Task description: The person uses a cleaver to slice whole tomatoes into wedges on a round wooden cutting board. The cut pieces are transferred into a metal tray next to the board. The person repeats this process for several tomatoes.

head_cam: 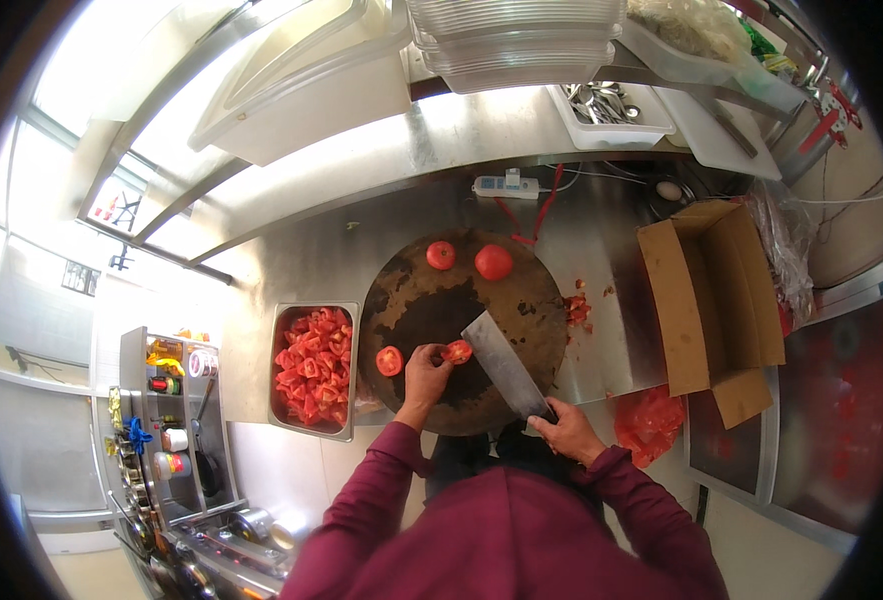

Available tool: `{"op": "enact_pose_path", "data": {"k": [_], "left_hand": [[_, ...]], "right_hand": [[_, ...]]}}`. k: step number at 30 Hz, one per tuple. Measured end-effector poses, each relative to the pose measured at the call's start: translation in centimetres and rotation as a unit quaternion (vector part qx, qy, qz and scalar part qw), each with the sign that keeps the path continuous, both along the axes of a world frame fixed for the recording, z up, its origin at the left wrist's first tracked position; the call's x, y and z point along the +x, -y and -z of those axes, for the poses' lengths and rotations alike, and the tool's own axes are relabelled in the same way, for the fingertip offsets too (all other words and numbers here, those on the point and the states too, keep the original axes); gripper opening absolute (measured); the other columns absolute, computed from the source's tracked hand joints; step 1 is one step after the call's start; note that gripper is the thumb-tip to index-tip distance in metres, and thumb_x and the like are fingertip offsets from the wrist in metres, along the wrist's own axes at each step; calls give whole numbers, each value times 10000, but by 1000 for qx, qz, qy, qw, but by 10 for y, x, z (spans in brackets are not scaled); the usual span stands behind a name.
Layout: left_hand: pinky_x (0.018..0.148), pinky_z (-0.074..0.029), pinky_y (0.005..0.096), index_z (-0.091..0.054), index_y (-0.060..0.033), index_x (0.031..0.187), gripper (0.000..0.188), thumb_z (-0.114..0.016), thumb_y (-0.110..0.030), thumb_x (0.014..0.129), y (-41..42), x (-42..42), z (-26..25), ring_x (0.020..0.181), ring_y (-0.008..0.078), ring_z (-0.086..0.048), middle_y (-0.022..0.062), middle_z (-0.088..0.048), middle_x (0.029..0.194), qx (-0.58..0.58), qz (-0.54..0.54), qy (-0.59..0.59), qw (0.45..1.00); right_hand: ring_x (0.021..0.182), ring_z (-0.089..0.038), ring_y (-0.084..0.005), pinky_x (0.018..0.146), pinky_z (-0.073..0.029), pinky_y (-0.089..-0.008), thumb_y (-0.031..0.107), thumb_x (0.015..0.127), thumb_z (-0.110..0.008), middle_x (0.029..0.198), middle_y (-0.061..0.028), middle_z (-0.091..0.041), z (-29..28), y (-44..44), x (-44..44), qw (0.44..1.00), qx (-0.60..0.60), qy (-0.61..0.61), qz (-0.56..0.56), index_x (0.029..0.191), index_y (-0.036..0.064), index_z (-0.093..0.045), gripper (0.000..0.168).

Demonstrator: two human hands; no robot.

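Note:
My left hand [428,375] holds a cut tomato half [458,352] by its edge over a round wooden chopping block [539,322]. In my right hand [567,429] is the handle of a cleaver [507,367], its broad blade slanting up and left, just right of that piece. Another tomato half [389,361], cut face up, lies at the block's left edge. Two whole tomatoes, a smaller one [440,256] and a larger one [494,262], rest near the block's far edge. Left of the block, a steel pan [356,315] holds many cut tomato chunks [314,367].
Tomato scraps [578,309] lie on the steel table right of the block. Beyond them stands an open cardboard box [674,307]. A power strip [506,186] lies behind the block under a steel shelf [381,154]. A red plastic bag [647,424] hangs by the table's near edge.

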State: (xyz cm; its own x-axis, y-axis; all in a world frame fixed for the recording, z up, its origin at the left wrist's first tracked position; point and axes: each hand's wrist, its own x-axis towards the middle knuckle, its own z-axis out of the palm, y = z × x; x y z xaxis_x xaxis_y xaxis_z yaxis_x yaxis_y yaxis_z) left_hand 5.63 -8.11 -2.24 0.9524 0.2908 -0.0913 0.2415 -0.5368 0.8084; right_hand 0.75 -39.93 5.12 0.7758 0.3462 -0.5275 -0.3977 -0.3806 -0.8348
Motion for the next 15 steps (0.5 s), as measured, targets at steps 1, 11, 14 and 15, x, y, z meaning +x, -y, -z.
{"op": "enact_pose_path", "data": {"k": [1,11,14,15], "left_hand": [[823,-592,346,-758,-9,1082,273,-746,-85,820,0,0,0,874,241,-744,143,-702,1056,-8,-2,-2,1000],[767,-590,335,-758,13,1060,378,-897,-241,817,3,-3,-12,831,236,-734,138,-705,1030,13,26,18,999],[759,-585,333,-760,0,1051,314,-875,-198,837,2,-5,-6,829,236,-731,133,-703,1007,12,21,33,999],[755,-581,334,-761,-6,1047,289,-865,-185,845,3,-4,-7,826,237,-727,132,-701,1001,2,20,32,999]], "right_hand": [[647,-671,-216,623,-522,-373,365,961,-739,735,-132,-680,9,1,-3,1000,5,26,-3,1144,-27,-678,437],[515,-614,-153,509,-495,-337,344,977,-736,665,-69,-652,16,-3,-10,1000,18,-14,-1,1166,-4,-670,401],[545,-639,-201,553,-512,-370,341,974,-734,665,-92,-654,18,-5,-13,1000,20,-20,2,1153,-14,-670,403],[593,-662,-239,587,-522,-386,339,971,-732,698,-118,-670,20,-4,-15,1000,6,-3,-6,1152,-16,-670,404]]}}
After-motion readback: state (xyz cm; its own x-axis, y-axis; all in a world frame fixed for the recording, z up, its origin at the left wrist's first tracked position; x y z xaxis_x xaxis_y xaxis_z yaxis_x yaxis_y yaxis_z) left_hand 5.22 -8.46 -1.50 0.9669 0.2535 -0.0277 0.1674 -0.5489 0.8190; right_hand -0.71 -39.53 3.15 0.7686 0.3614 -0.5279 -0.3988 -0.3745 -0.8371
